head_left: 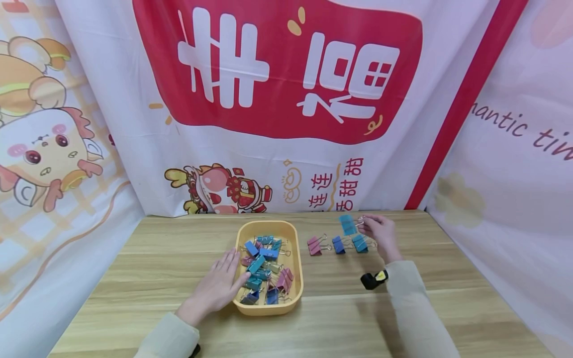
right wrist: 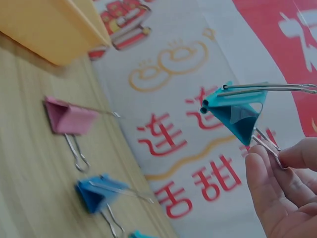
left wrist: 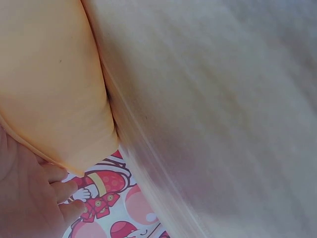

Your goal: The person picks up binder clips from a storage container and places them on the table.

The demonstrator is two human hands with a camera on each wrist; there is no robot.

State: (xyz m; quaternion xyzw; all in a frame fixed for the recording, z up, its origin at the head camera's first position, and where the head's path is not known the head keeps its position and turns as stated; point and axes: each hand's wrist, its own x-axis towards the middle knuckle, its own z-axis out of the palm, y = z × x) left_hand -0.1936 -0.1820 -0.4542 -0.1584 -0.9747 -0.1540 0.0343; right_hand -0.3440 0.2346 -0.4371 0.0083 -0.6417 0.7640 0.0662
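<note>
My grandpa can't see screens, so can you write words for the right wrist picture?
The right hand pinches a teal binder clip by a wire handle. A pink clip and a blue clip sit on the wooden table, near a yellow tray.

Overlapping clips in the tray partly hide one another, so their number cannot be told; in the left wrist view the counter is blurred, the tray's contents hidden; in the right wrist view the bottom edge cuts a teal clip; the head view's right edge trims the lettering
</note>
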